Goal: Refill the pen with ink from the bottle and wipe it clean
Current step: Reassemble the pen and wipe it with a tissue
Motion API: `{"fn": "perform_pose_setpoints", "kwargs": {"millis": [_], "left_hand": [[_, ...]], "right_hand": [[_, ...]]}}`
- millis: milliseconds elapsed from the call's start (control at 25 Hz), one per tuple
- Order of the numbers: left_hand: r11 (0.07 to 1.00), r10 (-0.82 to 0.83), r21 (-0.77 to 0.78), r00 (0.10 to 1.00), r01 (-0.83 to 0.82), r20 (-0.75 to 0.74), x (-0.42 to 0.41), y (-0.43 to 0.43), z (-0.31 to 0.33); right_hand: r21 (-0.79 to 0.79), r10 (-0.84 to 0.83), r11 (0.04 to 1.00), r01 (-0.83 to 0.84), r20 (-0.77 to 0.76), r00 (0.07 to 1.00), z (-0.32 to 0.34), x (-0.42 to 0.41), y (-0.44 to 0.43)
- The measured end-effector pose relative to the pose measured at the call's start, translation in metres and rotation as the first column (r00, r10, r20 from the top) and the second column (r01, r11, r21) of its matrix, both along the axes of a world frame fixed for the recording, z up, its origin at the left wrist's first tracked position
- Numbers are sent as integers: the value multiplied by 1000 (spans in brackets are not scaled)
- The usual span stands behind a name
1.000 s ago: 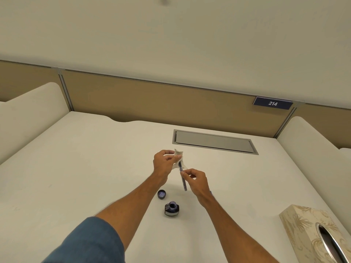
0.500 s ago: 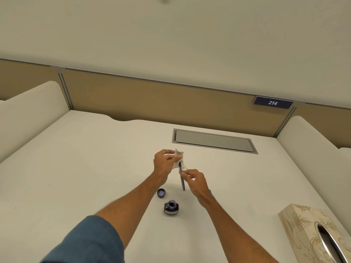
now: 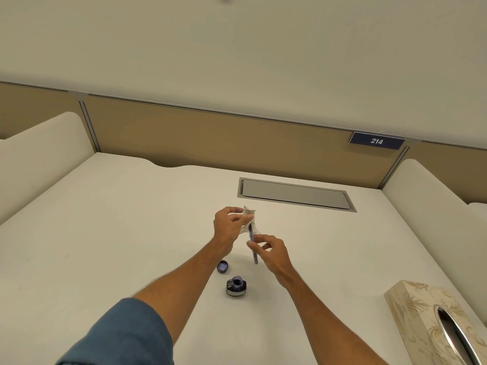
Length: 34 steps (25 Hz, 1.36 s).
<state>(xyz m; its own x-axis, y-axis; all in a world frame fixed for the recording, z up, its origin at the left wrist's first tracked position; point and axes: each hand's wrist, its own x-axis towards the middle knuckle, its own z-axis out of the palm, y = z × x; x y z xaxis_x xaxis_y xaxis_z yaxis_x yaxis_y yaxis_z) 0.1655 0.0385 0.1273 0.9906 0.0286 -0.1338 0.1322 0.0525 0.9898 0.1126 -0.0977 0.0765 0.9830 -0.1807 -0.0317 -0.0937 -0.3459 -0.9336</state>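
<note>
Above the middle of the white desk, my right hand (image 3: 271, 252) pinches a slim bluish pen (image 3: 253, 248) by its middle. The pen's upper end is tucked into a crumpled white tissue (image 3: 249, 217), which my left hand (image 3: 228, 225) holds wrapped around it. The pen's tip is hidden inside the tissue. Below my hands the small dark ink bottle (image 3: 236, 285) stands open on the desk. Its round cap (image 3: 222, 266) lies just to the upper left of it.
A patterned cream tissue box (image 3: 432, 327) sits at the desk's right front corner. A grey metal cable hatch (image 3: 295, 194) is set into the desk beyond my hands. Padded side walls rise on the left and right, and a tan partition with a "214" plate stands behind.
Both hands stay almost where they were. My right hand has shifted slightly along the pen, with its upper end still inside the tissue.
</note>
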Motion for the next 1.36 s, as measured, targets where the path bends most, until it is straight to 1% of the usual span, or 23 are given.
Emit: {"fn": "perform_pose_setpoints", "kwargs": {"millis": [160,400,600,720,880,1080,1240,1360], "left_hand": [[1000,-10,2,1000,10,-11,-1,-3,-2],[1000,-5,-8,1000,5,-2,-2,-3,0],[1000,-1,-3,1000,1,-6,-5,-5,-5],[1000,-15,0,1000,15,-8,-7,-5,-5],[999,-47,-10,999,47,13,-9,-9,-2],[1000,-8,-24,999,8,32,-5,-12,2],[999,42,-26,999,-41,20,-6,-11,-1],[997,61,-53,998,-60,24,-7,-11,0]], "right_hand": [[5,-23,1000,23,6,1000,0,-2,0],[-3,24,1000,-24,-11,1000,-2,-6,-3],[-14,-15,1000,15,19,1000,0,-8,-3],[10,-46,999,46,15,999,-1,-9,-4],[33,-34,999,33,28,999,1,-7,-2],[32,22,999,-23,18,1000,5,-6,-1],[53,-23,998,20,45,999,8,-8,-3],[39,-50,998,49,44,998,6,-8,-4]]}}
